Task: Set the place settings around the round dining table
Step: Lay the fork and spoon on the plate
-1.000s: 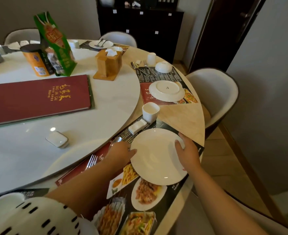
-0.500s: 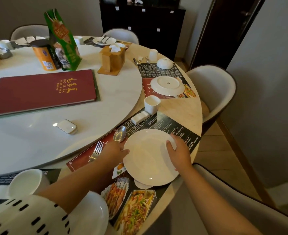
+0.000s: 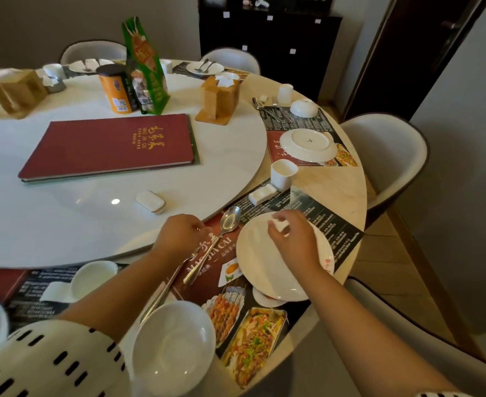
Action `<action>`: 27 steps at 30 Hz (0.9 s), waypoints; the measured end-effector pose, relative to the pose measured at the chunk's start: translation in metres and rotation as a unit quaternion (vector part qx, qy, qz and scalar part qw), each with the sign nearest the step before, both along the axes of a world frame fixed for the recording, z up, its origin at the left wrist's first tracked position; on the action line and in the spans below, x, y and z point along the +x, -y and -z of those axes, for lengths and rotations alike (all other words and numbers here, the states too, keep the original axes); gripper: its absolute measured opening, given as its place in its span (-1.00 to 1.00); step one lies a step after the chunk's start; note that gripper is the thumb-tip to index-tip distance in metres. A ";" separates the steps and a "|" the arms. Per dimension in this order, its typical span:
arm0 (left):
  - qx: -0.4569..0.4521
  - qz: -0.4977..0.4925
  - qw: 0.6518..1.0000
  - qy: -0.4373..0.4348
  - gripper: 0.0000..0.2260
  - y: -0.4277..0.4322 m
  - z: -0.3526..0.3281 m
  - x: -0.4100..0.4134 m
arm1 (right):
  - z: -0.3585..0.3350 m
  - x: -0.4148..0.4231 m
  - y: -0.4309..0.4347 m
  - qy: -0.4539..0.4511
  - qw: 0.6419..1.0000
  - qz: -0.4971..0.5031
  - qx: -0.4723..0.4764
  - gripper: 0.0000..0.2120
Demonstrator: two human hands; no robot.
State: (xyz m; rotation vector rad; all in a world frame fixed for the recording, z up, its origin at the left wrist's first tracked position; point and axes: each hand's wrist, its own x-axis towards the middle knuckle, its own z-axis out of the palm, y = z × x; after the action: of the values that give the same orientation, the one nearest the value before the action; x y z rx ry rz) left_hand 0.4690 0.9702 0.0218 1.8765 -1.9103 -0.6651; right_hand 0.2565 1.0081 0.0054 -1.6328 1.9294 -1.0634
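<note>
The right hand [image 3: 294, 242] is curled over the plate [image 3: 260, 270], the left hand [image 3: 180, 236] beside the spoon [image 3: 230, 220]; holds cannot be told.

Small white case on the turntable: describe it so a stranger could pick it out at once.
Start at the big white turntable. Near its front edge, in front of the red menu, lies the small white case. Unlike the blocky white rest on the placemat to its right, it has rounded corners and sits alone on the turntable.
</note>
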 end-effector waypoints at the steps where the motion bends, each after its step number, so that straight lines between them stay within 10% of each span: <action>1: 0.004 -0.004 1.000 0.015 -0.83 -0.003 -0.001 0.010 | -0.006 0.018 0.005 0.023 0.998 -0.026 0.044 -0.87; 6: 0.089 -0.011 0.992 0.093 -0.82 -0.020 0.004 0.038 | 0.001 0.099 0.049 -0.026 0.957 -0.060 0.281 -0.72; 19: 0.191 -0.022 0.976 0.101 -0.68 -0.024 0.025 0.048 | 0.025 0.118 0.073 0.160 0.889 0.041 0.427 -0.75; 27: 0.091 -0.019 0.995 0.038 -0.93 -0.026 -0.001 0.047 | -0.011 0.080 0.047 0.214 0.942 -0.005 0.257 -0.84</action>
State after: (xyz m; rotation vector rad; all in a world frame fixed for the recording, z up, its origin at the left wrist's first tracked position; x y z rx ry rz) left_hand 0.5163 0.9959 0.0228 2.0721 -1.9117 -0.7902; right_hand 0.3367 0.9615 0.0167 -1.0242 1.7079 -0.7424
